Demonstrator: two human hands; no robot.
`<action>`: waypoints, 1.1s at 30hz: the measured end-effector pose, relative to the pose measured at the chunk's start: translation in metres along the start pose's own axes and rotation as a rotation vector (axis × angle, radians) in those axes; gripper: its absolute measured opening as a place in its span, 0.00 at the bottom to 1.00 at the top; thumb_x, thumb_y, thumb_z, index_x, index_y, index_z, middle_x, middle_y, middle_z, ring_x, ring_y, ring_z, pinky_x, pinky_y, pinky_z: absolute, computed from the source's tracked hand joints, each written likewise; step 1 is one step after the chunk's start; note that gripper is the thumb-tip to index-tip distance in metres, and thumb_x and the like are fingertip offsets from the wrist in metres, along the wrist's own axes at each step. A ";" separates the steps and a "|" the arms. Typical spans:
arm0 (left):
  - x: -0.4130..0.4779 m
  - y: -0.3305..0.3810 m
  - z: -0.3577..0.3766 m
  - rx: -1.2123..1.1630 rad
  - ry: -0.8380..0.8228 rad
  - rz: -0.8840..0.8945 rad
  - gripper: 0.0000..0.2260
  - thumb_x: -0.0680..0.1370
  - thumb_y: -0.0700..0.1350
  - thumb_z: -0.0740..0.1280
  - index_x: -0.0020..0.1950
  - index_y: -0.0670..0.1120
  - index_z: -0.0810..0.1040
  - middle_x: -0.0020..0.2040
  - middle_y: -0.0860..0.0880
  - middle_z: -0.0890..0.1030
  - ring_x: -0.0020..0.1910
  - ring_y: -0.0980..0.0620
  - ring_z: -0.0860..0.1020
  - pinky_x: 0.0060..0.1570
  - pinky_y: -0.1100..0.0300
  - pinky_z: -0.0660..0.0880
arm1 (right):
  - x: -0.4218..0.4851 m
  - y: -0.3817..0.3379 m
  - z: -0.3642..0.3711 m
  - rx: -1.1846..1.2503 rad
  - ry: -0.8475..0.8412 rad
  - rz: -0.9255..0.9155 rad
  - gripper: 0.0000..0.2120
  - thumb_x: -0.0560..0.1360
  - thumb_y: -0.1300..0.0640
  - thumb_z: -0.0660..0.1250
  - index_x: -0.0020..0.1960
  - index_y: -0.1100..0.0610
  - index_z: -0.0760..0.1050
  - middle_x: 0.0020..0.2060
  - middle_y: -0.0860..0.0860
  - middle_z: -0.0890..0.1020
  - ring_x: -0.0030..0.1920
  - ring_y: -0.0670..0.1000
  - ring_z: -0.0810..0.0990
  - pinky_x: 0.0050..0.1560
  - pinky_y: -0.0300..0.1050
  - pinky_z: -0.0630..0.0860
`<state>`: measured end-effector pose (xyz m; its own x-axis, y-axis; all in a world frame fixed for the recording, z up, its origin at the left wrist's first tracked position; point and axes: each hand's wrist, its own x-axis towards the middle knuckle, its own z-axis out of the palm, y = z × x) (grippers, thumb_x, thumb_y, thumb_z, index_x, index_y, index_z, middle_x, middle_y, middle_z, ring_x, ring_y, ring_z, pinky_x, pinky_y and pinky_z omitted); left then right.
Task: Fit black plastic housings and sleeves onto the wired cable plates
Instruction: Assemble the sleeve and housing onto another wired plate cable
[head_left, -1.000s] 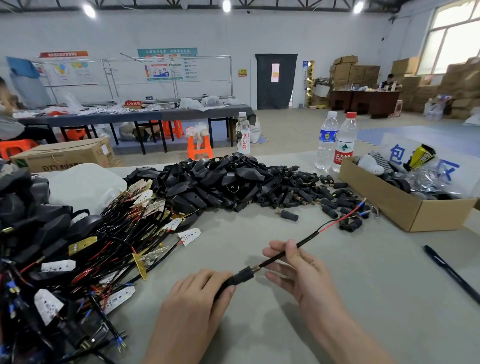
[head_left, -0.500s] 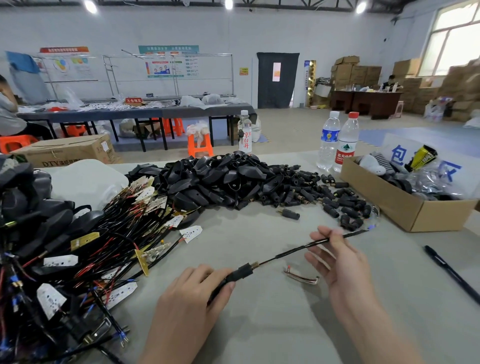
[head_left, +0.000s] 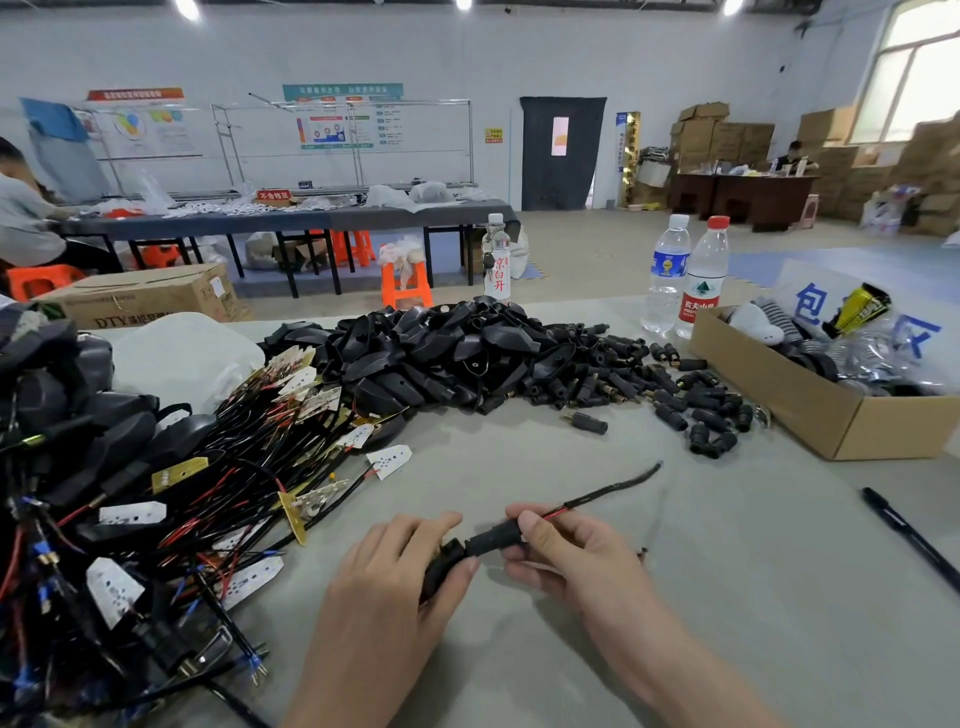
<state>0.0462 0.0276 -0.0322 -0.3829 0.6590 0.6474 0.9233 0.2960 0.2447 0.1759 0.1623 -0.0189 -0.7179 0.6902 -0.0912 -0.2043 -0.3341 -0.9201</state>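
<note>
My left hand (head_left: 395, 582) grips a black sleeve (head_left: 447, 564) on the end of a black cable. My right hand (head_left: 566, 556) pinches the same cable (head_left: 613, 491) just beyond the sleeve, where red wire shows. The cable's free end rises to the right over the table. A heap of black plastic housings (head_left: 441, 353) lies at the table's middle back, with small black sleeves (head_left: 691, 405) scattered to its right. Wired cable plates (head_left: 249, 467) with white and gold tabs are piled at the left.
A cardboard box (head_left: 810, 410) of odds stands at the right, with two water bottles (head_left: 685, 275) behind it. A black pen (head_left: 909, 535) lies at the right edge. Finished black assemblies (head_left: 57, 405) are stacked at far left. A person sits at a far table.
My right hand slid back along the cable from its far end to the sleeve by my left hand. The cable's free end now swings up and right.
</note>
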 end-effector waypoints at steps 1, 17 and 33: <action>0.000 0.001 -0.001 -0.020 -0.027 -0.031 0.18 0.75 0.59 0.62 0.57 0.52 0.82 0.45 0.56 0.79 0.44 0.52 0.78 0.41 0.58 0.75 | 0.001 0.000 -0.001 0.002 0.019 -0.010 0.07 0.78 0.62 0.67 0.50 0.61 0.84 0.43 0.57 0.86 0.41 0.49 0.84 0.41 0.39 0.81; -0.003 -0.003 0.000 -0.465 -0.188 -0.308 0.16 0.73 0.49 0.74 0.52 0.64 0.71 0.48 0.61 0.77 0.47 0.59 0.76 0.44 0.70 0.69 | 0.007 0.001 -0.008 0.056 0.032 -0.035 0.08 0.79 0.63 0.66 0.52 0.61 0.83 0.48 0.54 0.86 0.43 0.48 0.83 0.44 0.37 0.81; -0.002 -0.005 -0.001 -0.568 -0.202 -0.285 0.13 0.74 0.44 0.75 0.49 0.57 0.73 0.50 0.55 0.79 0.50 0.53 0.77 0.48 0.67 0.71 | 0.005 -0.001 -0.008 0.081 -0.053 -0.058 0.10 0.80 0.65 0.63 0.54 0.61 0.82 0.53 0.56 0.86 0.56 0.52 0.84 0.52 0.38 0.80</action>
<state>0.0425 0.0239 -0.0337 -0.5615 0.7419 0.3665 0.6363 0.1038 0.7644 0.1777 0.1716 -0.0215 -0.7369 0.6758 -0.0162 -0.2981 -0.3463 -0.8895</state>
